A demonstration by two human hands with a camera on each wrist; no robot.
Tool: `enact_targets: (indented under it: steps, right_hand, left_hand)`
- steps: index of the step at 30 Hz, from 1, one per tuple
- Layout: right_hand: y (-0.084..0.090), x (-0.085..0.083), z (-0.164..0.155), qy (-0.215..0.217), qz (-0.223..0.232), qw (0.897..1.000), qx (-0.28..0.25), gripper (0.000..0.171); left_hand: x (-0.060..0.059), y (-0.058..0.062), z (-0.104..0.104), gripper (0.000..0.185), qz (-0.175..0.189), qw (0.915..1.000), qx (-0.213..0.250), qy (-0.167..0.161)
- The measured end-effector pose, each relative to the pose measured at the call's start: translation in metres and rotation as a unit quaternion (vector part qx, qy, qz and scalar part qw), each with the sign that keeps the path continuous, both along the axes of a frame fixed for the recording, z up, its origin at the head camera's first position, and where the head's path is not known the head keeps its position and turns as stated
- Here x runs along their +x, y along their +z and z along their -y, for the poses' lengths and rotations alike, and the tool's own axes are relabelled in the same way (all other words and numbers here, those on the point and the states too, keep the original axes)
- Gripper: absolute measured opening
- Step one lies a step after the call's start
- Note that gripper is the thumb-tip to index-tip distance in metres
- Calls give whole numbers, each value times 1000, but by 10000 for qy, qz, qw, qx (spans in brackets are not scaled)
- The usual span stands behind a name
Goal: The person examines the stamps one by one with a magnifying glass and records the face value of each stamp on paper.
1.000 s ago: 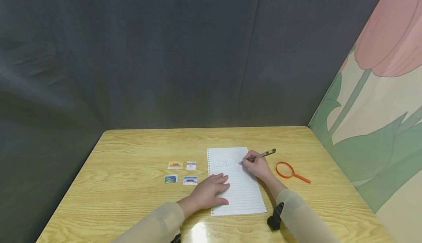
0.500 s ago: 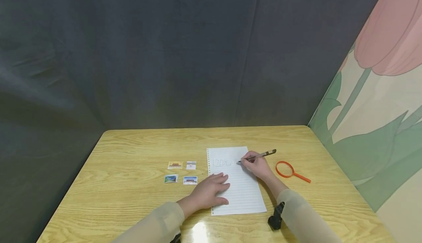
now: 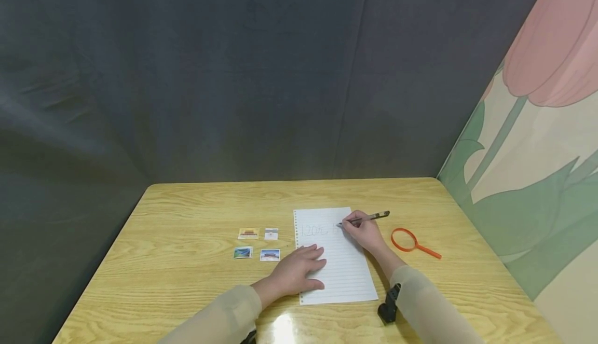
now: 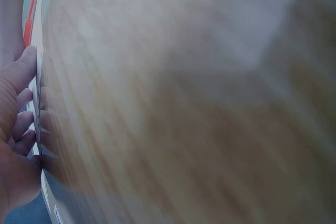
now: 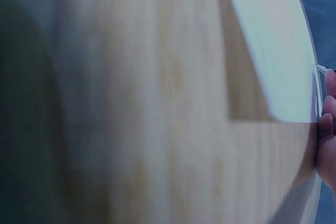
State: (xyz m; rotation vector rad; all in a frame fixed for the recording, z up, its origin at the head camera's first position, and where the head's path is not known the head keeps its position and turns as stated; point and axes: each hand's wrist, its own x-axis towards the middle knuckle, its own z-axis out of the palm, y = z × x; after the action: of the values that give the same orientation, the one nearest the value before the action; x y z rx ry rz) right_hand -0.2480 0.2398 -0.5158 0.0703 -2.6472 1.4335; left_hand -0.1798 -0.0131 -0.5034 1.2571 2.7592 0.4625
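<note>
A: Pls, what do the hands hold now?
B: R. hand [image 3: 365, 234] pinches the pen [image 3: 380, 215] near its tip, over the paper's [image 3: 343, 281] upper right part; L. hand [image 3: 294, 271] rests w/ fingers apart on the left side of the sheet, holding nothing.
A: What could go wrong?
B: I think the sheet may slide, if L. hand presses too lightly; also the writing [image 3: 312, 230] might smear, if R. hand drags over it.
A: And pen direction?
B: Tip points left, slightly to the near side; long axis runs approx. crosswise, tail beyond the right edge; whether tip touches, I can't tell.
</note>
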Motion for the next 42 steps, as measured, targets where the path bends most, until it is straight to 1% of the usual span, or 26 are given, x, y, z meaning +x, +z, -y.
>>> enact_targets:
  steps: [6, 11, 18, 25, 33, 42]
  right_hand:
    - [0, -1, 1, 131, -80, 9999, 58, 3]
    - [1, 0, -2, 52, -172, 9998, 124, 4]
    - [2, 1, -6, -33, -118, 9999, 35, 4]
    - [1, 1, -7, -121, -95, 9999, 60, 5]
    - [1, 1, -7, -563, 100, 9983, -110, 9]
    - [-1, 0, -7, -376, -149, 9990, 181, 6]
  left_hand:
    - [-1, -2, 0, 60, -21, 10000, 26, -11]
    - [-1, -1, 0, 60, -50, 10000, 28, -26]
    - [0, 0, 0, 60, -19, 10000, 72, -41]
    - [0, 0, -1, 60, -7, 9999, 109, -34]
    - [0, -1, 0, 60, -27, 10000, 76, -13]
    - [0, -1, 0, 60, -92, 9999, 51, -22]
